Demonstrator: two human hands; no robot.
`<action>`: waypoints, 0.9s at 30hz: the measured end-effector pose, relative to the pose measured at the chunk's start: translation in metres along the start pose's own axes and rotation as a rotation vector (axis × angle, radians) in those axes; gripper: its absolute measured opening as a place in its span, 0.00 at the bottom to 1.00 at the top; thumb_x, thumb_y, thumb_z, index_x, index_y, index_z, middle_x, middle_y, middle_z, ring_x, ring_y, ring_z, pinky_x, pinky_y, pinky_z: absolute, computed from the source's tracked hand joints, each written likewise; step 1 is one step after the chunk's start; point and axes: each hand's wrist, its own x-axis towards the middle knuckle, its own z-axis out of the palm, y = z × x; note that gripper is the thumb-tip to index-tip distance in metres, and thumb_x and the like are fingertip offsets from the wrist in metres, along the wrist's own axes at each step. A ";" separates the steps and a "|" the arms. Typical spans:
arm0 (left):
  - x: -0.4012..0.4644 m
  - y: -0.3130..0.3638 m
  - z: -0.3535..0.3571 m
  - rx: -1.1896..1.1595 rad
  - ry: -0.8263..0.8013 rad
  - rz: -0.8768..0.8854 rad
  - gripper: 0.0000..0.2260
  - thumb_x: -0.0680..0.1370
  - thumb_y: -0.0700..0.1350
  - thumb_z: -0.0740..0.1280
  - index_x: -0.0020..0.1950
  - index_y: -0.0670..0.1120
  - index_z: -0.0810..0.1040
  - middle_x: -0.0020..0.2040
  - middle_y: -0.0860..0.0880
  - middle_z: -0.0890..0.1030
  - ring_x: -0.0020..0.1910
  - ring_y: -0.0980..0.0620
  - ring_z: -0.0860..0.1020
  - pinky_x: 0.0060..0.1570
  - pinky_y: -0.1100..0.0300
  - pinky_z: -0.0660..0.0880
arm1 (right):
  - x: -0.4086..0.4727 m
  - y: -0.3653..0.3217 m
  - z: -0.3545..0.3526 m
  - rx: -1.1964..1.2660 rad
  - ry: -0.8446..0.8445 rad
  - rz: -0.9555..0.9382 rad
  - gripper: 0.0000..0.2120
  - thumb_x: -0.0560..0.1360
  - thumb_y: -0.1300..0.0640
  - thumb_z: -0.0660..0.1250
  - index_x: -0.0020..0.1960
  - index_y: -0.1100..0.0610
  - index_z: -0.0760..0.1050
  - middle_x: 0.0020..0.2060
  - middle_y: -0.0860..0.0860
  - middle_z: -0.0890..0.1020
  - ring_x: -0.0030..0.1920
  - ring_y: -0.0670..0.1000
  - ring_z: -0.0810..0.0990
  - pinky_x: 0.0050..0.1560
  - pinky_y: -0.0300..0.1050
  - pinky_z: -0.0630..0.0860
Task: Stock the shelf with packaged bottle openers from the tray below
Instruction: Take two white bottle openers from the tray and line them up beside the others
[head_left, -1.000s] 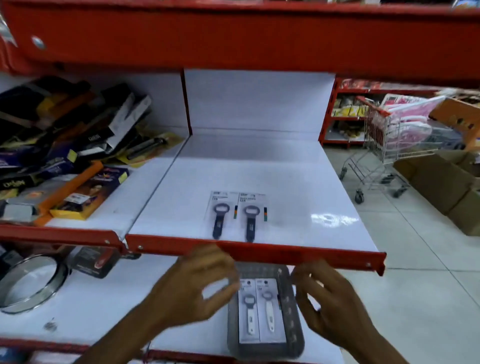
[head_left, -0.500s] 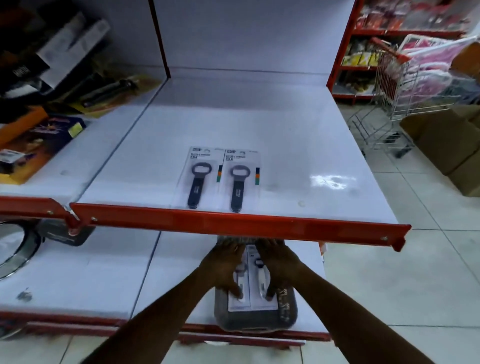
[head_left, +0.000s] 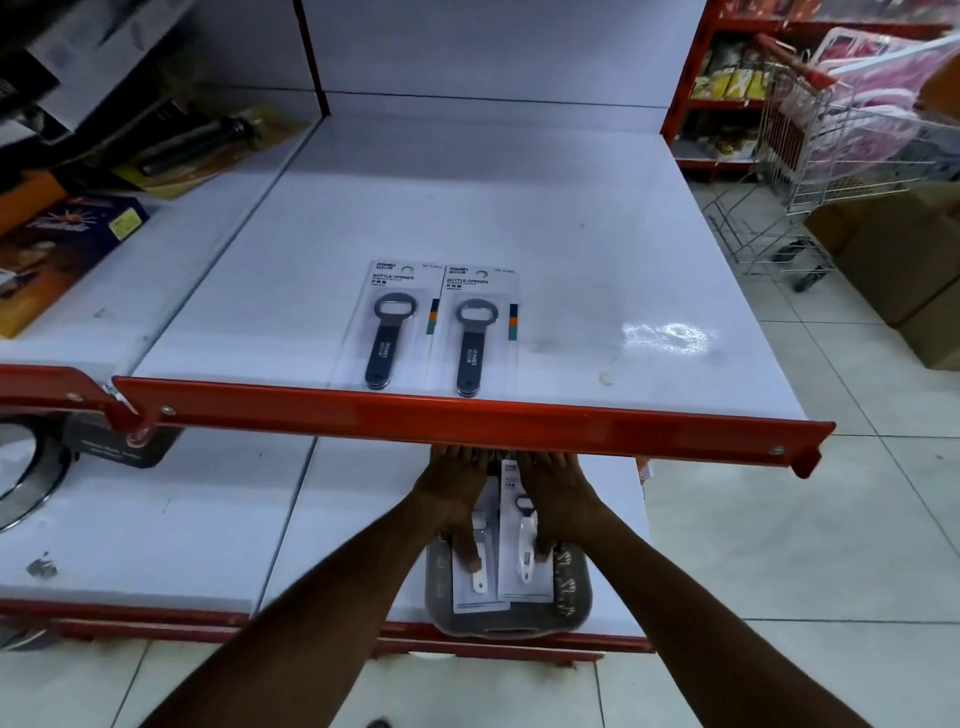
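Observation:
Two carded bottle openers with dark handles (head_left: 382, 325) (head_left: 474, 332) lie side by side near the front of the white upper shelf (head_left: 597, 249). Below, a grey tray (head_left: 574, 597) sits on the lower shelf at its front edge. It holds packaged white-handled bottle openers. My left hand (head_left: 457, 499) grips the left pack (head_left: 475, 590), thumb on its face. My right hand (head_left: 553, 499) grips the right pack (head_left: 522, 566), which is lifted and tilted a little. The fingertips of both hands are hidden under the red shelf lip (head_left: 467, 421).
Boxed kitchenware (head_left: 67, 244) crowds the neighbouring shelf at left. A round glass lid (head_left: 26, 467) and a dark box (head_left: 122, 447) lie on the lower shelf at left. A shopping cart (head_left: 836, 130) and cardboard boxes (head_left: 898, 265) stand on the tiled floor at right.
My view has dropped and closed in. Both hands went from hovering over the tray to gripping a pack each; the right pack has come up slightly.

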 end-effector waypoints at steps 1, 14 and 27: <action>-0.001 0.000 -0.002 -0.010 -0.002 0.005 0.70 0.51 0.64 0.83 0.80 0.53 0.40 0.83 0.47 0.41 0.81 0.41 0.39 0.79 0.39 0.48 | -0.008 -0.002 -0.006 0.055 0.014 0.024 0.62 0.59 0.45 0.81 0.77 0.60 0.44 0.78 0.57 0.51 0.78 0.63 0.46 0.75 0.57 0.35; -0.161 0.045 -0.040 -0.651 0.416 -0.123 0.05 0.80 0.42 0.67 0.51 0.53 0.75 0.47 0.55 0.82 0.46 0.55 0.82 0.58 0.57 0.80 | -0.138 -0.026 -0.094 0.755 0.338 0.210 0.11 0.73 0.58 0.71 0.43 0.42 0.78 0.44 0.41 0.85 0.44 0.43 0.82 0.49 0.33 0.79; -0.241 0.110 -0.240 -0.816 1.027 0.167 0.20 0.70 0.42 0.78 0.52 0.56 0.70 0.45 0.55 0.89 0.39 0.53 0.86 0.38 0.55 0.82 | -0.176 0.000 -0.298 1.082 0.925 0.026 0.13 0.74 0.61 0.70 0.52 0.44 0.77 0.44 0.42 0.87 0.45 0.41 0.85 0.44 0.37 0.82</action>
